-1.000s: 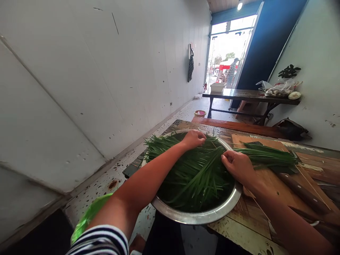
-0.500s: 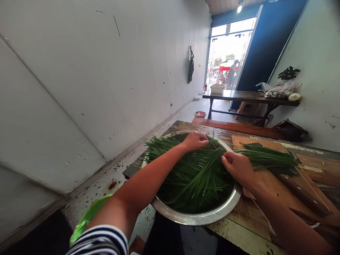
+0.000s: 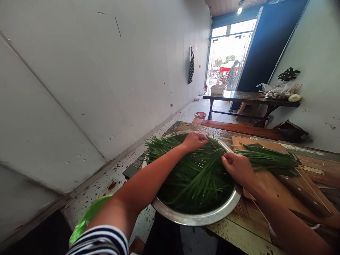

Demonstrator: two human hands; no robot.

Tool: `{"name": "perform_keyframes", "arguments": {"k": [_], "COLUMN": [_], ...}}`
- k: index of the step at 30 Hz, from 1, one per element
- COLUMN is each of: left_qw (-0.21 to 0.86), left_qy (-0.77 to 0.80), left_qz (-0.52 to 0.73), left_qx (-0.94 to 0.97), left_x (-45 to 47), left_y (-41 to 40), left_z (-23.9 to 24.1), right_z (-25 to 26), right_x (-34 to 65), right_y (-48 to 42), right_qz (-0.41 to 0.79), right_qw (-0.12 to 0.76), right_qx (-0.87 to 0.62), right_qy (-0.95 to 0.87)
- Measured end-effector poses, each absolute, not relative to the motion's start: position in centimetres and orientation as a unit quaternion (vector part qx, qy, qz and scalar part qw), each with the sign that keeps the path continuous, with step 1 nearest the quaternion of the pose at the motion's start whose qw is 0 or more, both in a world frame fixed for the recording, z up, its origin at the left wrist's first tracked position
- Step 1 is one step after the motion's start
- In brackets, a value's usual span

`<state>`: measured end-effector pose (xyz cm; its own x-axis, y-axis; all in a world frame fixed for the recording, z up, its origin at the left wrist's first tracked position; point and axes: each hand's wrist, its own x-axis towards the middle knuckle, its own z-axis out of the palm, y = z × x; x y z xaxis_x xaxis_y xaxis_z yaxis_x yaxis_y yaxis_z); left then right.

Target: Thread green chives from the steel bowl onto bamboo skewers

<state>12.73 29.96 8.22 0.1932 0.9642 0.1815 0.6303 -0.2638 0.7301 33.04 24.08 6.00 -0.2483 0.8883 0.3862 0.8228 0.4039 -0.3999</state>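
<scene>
A wide metal basin (image 3: 196,220) holds long green garlic chives (image 3: 198,173), which look to be lying in water. Over the basin's far side, my left hand (image 3: 196,141) is closed in a pinch; whatever is between its fingertips is too small to make out. My right hand (image 3: 237,167) is at the basin's right rim, thumb and fingers pinched on the ends of chives that fan out toward the near side. Just beyond that hand, another bunch of chives (image 3: 271,156) lies on a wooden cutting board (image 3: 265,184).
A knife with a brown riveted handle (image 3: 300,191) lies on the board. The basin rests on a worn wooden table (image 3: 247,226). A green plastic bag (image 3: 90,214) is low at left. Behind stand a red-brown bench (image 3: 239,130) and a dark table (image 3: 241,95) with a white tub (image 3: 218,89).
</scene>
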Motion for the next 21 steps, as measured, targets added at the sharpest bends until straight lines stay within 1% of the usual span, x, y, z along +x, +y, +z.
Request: {"name": "perform_keyframes", "arguments": {"k": [7, 17, 21], "left_qw": [0.259, 0.301, 0.312], "left_qy": [0.544, 0.545, 0.537], "left_qz": [0.314, 0.320, 0.310], "left_qx": [0.734, 0.714, 0.720], "left_x": [12.69, 12.76, 12.75], "left_y": [30.01, 29.56, 29.37], "left_z": [8.12, 8.35, 8.52], "right_z": [6.10, 6.22, 6.25], "right_x": [32.95, 32.99, 32.94], "right_y": [24.02, 24.00, 23.98], "right_qz": [0.056, 0.042, 0.053], "right_qw": [0.276, 0.277, 0.272], "right_qx": [-0.549, -0.542, -0.548], "right_qy": [-0.787, -0.792, -0.790]}}
